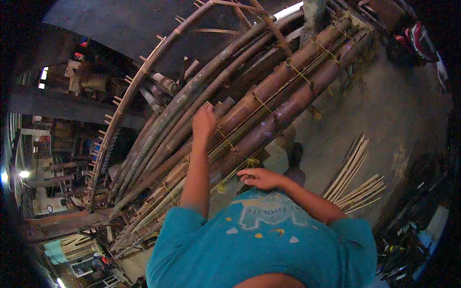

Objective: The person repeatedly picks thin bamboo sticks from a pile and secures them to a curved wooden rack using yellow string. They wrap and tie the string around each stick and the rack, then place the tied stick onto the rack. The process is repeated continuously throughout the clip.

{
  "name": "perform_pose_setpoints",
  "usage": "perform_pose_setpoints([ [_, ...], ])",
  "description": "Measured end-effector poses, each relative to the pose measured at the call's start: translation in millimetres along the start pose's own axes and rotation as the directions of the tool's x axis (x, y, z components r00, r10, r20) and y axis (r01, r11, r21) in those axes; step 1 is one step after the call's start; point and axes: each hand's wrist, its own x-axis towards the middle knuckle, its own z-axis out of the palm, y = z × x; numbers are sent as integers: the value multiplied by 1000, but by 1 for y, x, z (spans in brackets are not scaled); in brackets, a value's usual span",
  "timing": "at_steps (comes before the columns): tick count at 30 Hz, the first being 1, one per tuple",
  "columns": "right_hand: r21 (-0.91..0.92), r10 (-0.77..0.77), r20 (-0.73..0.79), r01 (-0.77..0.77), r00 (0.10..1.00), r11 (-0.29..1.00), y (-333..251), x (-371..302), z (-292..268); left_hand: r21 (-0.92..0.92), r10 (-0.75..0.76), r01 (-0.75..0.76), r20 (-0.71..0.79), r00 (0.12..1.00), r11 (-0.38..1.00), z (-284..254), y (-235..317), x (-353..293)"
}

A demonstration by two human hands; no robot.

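Two thick brown bamboo poles, one farther (281, 79) and one nearer (288, 105), run diagonally before me, lashed at intervals with yellowish ties. My left hand (205, 122) is raised over the far side of the poles, its fingers closed; whatever they hold is hidden. A short pole's cut end (226, 105) lies just beyond it. My right hand (261, 178) hovers close to my blue shirt, fingers loosely stretched toward the left, with nothing visible in them. Just above it, a yellow tie (252, 162) hangs knotted at the nearer pole's edge.
Long grey-brown poles (180, 98) lie beyond the lashed pair. A curved bamboo rail (137, 79) with protruding pegs arches over the far left. Thin split sticks (353, 168) lie on the floor at right. An upright post (313, 19) stands at the far end.
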Motion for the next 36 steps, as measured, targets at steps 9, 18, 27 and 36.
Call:
perform_pose_setpoints([
  [9,-418,-794,-451,690,408,591,-105,110,81,155,389,-359,-274,879,921,79,-100,-99],
  [18,-952,-204,-274,-295,940,-79,-122,198,-32,-30,164,-162,65,984,986,26,-58,-110],
  [27,-964,223,61,0,973,266,-131,228,-81,-129,40,-32,58,998,991,30,-60,-113],
  [36,-86,-277,246,306,929,948,-196,215,-56,-127,134,-144,-84,987,981,42,-70,-106],
])
